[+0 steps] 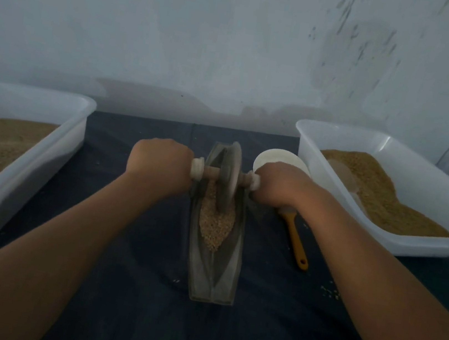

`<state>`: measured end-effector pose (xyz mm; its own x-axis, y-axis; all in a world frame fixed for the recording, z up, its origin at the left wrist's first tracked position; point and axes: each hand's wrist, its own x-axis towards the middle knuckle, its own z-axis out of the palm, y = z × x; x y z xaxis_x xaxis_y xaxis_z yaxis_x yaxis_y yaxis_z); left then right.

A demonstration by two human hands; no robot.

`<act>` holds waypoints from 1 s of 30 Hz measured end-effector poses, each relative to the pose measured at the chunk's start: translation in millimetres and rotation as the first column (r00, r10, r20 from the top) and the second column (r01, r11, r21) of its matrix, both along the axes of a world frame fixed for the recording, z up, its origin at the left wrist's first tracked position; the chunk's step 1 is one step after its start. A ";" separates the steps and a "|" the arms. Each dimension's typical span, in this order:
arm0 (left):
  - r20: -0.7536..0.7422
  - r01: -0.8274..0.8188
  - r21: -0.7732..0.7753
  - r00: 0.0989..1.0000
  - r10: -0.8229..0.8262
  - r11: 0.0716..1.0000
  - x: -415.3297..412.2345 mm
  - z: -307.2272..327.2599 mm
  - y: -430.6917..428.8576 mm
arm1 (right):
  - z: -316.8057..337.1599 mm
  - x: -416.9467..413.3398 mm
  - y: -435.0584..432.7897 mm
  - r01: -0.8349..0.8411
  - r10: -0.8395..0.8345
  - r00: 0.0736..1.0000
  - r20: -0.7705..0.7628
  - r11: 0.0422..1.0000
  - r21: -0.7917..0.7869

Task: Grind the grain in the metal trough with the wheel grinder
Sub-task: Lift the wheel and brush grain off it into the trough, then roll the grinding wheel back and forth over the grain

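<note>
Head | left hand, right hand grip wheel grinder axle | metal trough: grain | white tubs: tan granules

Plain, dim grain-processing workroom, by the look — bare, stained wall behind the metal trough. Dark-clothed worktop under it; left tub and right tub flanking the trough — white plastic, heaped with brown grain. Loose kernels strewn to its right.

- dull grey metal trough holding pale tan grain
- grey wheel grinder
- yellow-orange handled brush
- translucent white plastic tubs
- dark navy cloth
</note>
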<state>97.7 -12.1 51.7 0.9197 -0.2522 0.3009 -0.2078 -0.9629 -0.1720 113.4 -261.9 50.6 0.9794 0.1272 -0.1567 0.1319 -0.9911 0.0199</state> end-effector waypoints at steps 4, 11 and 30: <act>-0.132 0.093 0.028 0.987 -0.089 0.995 -6.4 5.7 10.1 | 4.9 -19.3 -3.0 -0.009 0.026 0.981 -0.190 0.996 0.088; -0.289 0.145 -0.046 0.945 -0.152 0.988 -4.1 -12.9 32.2 | 0.6 -26.1 -2.0 -0.119 0.115 0.990 -0.078 0.991 -0.054; -0.168 0.076 -0.030 0.983 -0.080 0.997 -0.5 -17.5 25.3 | 8.0 -36.5 -23.3 0.004 -0.007 0.998 -0.058 0.999 -0.051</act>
<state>97.2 13.2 34.2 0.9356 -0.3199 0.1497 -0.3065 -0.9460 -0.1056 76.9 -285.2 58.6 0.9691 0.1122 -0.2197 0.1288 -0.9897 0.0630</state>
